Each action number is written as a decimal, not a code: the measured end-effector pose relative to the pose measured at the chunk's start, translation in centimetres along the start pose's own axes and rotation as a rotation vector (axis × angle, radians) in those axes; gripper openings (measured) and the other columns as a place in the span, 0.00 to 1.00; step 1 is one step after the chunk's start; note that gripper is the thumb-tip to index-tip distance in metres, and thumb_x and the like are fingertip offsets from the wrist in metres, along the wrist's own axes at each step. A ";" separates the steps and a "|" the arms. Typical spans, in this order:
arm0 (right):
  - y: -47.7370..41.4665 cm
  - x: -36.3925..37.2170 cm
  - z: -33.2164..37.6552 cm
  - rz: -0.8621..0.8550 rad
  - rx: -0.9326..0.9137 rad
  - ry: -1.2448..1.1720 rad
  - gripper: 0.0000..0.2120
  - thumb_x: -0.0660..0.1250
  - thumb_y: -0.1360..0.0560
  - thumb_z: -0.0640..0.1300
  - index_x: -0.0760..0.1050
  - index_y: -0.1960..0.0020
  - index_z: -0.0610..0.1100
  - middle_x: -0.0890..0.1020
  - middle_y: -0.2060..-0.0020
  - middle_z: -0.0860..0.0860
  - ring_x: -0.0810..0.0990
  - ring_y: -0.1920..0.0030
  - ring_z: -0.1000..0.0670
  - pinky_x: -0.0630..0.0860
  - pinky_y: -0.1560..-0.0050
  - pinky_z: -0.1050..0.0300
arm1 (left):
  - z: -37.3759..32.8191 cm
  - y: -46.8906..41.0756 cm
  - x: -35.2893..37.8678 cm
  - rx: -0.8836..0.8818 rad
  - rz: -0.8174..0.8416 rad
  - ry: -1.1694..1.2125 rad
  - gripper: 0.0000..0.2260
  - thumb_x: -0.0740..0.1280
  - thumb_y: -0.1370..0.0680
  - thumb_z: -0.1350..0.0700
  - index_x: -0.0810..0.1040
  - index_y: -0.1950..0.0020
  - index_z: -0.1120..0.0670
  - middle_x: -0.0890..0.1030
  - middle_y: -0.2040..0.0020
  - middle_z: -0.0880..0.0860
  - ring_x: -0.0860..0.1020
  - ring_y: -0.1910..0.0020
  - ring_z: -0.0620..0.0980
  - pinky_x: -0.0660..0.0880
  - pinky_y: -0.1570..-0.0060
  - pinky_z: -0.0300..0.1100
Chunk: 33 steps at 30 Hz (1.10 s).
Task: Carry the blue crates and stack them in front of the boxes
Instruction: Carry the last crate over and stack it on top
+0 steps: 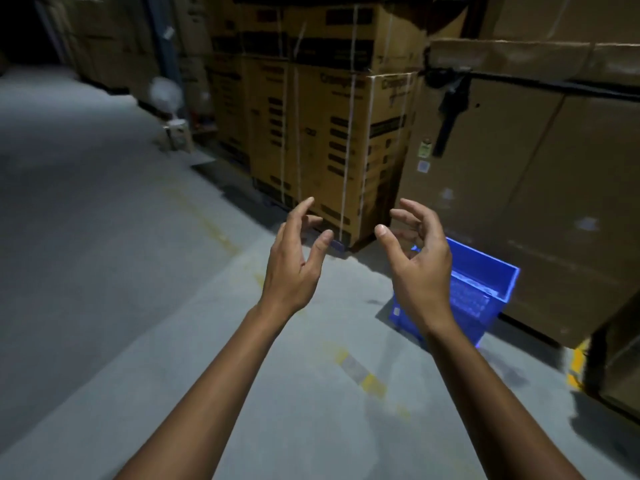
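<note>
1. One blue crate (485,289) down on the floor, right against the big cardboard boxes (540,209).
2. Left hand (294,268) and right hand (420,268) both empty, fingers loosely spread, raised near the crate.
3. No second crate visible; stacking probably barely begun.

Dim warehouse aisle. Grey concrete floor (104,237) spreads left of and below the hands, with worn yellow markings (370,379) under them. A white fan (166,95) and a white stool (178,131) stand far off to the upper left, blurred. A blue post (166,46) rises behind the fan. Far left corner is dark.
</note>
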State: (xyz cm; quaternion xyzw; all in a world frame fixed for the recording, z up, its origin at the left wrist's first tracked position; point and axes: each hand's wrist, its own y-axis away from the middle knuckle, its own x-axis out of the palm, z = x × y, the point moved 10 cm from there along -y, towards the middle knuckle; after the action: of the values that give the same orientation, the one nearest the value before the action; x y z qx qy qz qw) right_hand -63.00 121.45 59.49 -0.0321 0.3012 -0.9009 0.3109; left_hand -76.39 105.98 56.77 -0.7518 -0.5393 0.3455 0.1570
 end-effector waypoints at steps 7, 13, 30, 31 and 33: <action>8.7 5.6 5.8 0.220 -0.024 -0.152 0.21 0.71 0.25 0.45 0.72 0.34 0.47 0.80 0.43 0.52 0.81 0.49 0.57 0.78 0.54 0.65 | -2.9 10.2 -11.9 -0.078 -0.179 -0.152 0.20 0.60 0.19 0.46 0.67 0.28 0.49 0.77 0.42 0.46 0.75 0.40 0.44 0.76 0.42 0.52; 19.9 9.5 9.0 0.418 0.036 -0.237 0.19 0.70 0.24 0.45 0.72 0.34 0.47 0.81 0.43 0.52 0.81 0.50 0.58 0.76 0.56 0.70 | -3.5 22.6 -19.5 -0.255 -0.235 -0.302 0.17 0.61 0.19 0.47 0.68 0.30 0.48 0.79 0.42 0.47 0.76 0.40 0.43 0.77 0.44 0.50; 44.5 27.1 26.2 0.817 -0.013 -0.427 0.14 0.71 0.25 0.41 0.76 0.40 0.46 0.82 0.49 0.53 0.79 0.58 0.63 0.75 0.60 0.69 | -7.3 45.6 -51.8 -0.416 -0.595 -0.608 0.19 0.61 0.20 0.47 0.72 0.32 0.52 0.80 0.48 0.49 0.77 0.45 0.46 0.76 0.49 0.50; 46.3 28.6 27.0 0.830 -0.024 -0.417 0.14 0.71 0.25 0.41 0.76 0.40 0.46 0.82 0.49 0.52 0.79 0.59 0.63 0.74 0.60 0.70 | -7.0 47.1 -53.9 -0.437 -0.596 -0.622 0.19 0.61 0.21 0.46 0.72 0.32 0.52 0.80 0.47 0.48 0.77 0.44 0.46 0.76 0.49 0.50; 50.0 31.8 28.3 0.855 -0.042 -0.383 0.15 0.71 0.26 0.41 0.76 0.40 0.46 0.82 0.48 0.51 0.80 0.59 0.60 0.75 0.59 0.68 | -5.7 50.2 -58.1 -0.501 -0.574 -0.646 0.21 0.61 0.21 0.43 0.70 0.31 0.50 0.79 0.45 0.49 0.76 0.42 0.47 0.77 0.48 0.52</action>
State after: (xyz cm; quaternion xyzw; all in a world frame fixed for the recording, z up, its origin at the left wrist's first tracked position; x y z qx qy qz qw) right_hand -54.58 56.94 50.33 -0.0770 0.2425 -0.6634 0.7037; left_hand -47.59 34.82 50.60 -0.4422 -0.8120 0.3632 -0.1146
